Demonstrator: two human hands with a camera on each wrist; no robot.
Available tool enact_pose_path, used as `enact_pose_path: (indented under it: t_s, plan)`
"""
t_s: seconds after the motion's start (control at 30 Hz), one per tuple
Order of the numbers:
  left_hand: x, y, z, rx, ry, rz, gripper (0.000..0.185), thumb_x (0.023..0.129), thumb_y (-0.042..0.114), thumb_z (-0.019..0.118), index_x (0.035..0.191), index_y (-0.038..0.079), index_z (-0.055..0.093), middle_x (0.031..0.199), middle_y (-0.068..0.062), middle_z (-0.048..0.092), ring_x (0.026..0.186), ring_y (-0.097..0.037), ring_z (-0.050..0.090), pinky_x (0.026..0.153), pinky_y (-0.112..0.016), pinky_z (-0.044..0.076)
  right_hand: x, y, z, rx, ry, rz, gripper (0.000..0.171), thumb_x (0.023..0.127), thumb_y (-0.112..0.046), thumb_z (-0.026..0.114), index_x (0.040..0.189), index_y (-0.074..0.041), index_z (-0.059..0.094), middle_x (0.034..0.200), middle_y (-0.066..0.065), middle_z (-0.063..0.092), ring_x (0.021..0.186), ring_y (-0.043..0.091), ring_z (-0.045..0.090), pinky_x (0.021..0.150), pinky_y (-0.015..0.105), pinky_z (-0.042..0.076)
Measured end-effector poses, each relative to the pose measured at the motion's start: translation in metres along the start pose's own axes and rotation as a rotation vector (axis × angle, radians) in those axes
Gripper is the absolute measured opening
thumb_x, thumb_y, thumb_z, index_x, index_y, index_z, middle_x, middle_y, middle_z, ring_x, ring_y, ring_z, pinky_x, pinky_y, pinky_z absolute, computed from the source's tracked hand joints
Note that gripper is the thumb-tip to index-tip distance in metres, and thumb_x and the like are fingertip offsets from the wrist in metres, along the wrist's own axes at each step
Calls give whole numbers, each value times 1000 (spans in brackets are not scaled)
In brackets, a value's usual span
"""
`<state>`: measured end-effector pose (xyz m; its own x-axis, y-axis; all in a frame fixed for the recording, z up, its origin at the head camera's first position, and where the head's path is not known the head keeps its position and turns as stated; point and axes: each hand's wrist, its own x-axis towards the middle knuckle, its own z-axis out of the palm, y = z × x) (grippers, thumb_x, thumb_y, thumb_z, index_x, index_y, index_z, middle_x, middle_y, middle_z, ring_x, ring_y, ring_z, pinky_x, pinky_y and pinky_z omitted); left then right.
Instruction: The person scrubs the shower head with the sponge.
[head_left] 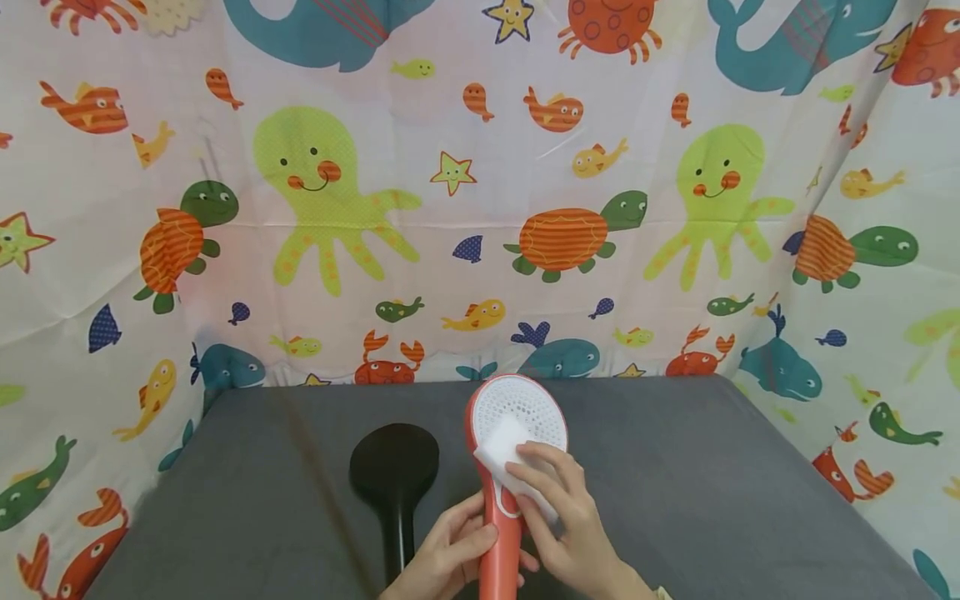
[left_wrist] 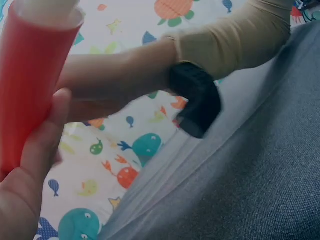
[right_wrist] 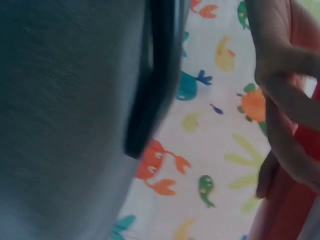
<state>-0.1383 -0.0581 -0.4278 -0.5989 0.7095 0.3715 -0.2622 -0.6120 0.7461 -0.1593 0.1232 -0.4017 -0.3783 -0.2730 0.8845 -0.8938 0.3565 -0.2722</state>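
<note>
Left hand [head_left: 450, 554] fingers wrap the red handle of the shower head [head_left: 514, 454], held just above the table [head_left: 712, 500]; right hand [head_left: 558, 521] fingers pinch a white sponge [head_left: 504, 446] against its face; head likely light, rigid, smooth—best held at handle.

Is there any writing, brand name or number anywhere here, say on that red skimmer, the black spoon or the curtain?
None can be read.
Red skimmer: no lettering shows.
Black spoon: plain.
White sponge: blank.
Curtain: only cartoon sea animals, no words.
Wrist views: too blurred to show any text.
</note>
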Motion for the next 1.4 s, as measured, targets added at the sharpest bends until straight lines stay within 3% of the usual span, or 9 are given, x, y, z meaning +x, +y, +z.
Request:
enact_pose_path:
  t_s: [0.13, 0.27, 0.47, 0.6, 0.77, 0.9, 1.03, 1.23, 1.4]
  plan:
    - [0, -4, 4, -5, -35, -72, 44, 100, 8, 26, 143, -1, 22, 126, -14, 54, 102, -23, 62, 91, -38, 44, 18, 2, -3, -46, -38, -22, 27, 94, -21, 53, 116, -8, 62, 124, 18, 49, 115, 29, 42, 96, 33, 30]
    - [-2, -3, 6, -3, -15, -124, 46, 100, 13, 30, 144, 2, 23, 129, -14, 52, 103, -23, 62, 92, -41, 42, 29, 17, -14, -145, -8, 101, 33, 84, -8, 64, 117, -10, 62, 127, 14, 48, 115, 29, 42, 90, 40, 29]
    - [-3, 3, 5, 29, 17, -62, 47, 99, 9, 29, 144, 0, 21, 129, -17, 51, 102, -25, 62, 90, -43, 43, 19, 21, -23, -248, 30, 229, 45, 75, 5, 67, 118, -7, 61, 127, 17, 48, 115, 32, 40, 81, 45, 27]
    - [-2, 2, 3, 20, 22, -27, 47, 99, 8, 28, 144, 0, 21, 130, -19, 50, 102, -25, 62, 88, -40, 46, 6, 9, -19, -221, 48, 208, 33, 83, -5, 64, 116, -6, 62, 125, 18, 48, 115, 31, 39, 86, 37, 30]
    - [0, 0, 1, 28, 1, -8, 47, 99, 6, 27, 145, 0, 19, 128, -18, 52, 103, -25, 62, 87, -39, 47, 5, -7, -8, -99, 62, 44, 30, 95, -23, 51, 112, -1, 62, 118, 22, 49, 111, 30, 43, 96, 21, 32]
    - [1, -1, 2, 65, 10, -83, 46, 99, 9, 30, 145, 3, 23, 127, -14, 53, 106, -24, 60, 88, -38, 47, 18, -8, -5, -74, 23, -51, 31, 95, -22, 51, 114, 0, 61, 119, 24, 48, 112, 31, 43, 97, 23, 32]
    - [0, 0, 5, 90, 51, -183, 49, 99, 14, 36, 145, 6, 24, 125, -12, 54, 106, -23, 60, 90, -38, 46, 32, 6, -13, -164, 23, 20, 34, 95, -23, 52, 121, -3, 58, 127, 20, 46, 114, 31, 42, 88, 29, 42]
    - [0, 4, 6, 53, 123, -149, 50, 98, 13, 38, 146, 6, 23, 124, -14, 56, 100, -24, 63, 91, -42, 44, 22, 26, -28, -276, 43, 207, 46, 80, 0, 64, 124, -5, 55, 129, 17, 44, 115, 28, 41, 76, 30, 51]
    - [0, 10, 3, 40, 213, -96, 51, 98, 8, 39, 145, 2, 22, 125, -15, 54, 100, -25, 62, 89, -45, 46, 7, 6, -16, -158, 48, 55, 30, 92, -14, 57, 116, 2, 59, 119, 24, 49, 110, 31, 45, 92, 17, 38]
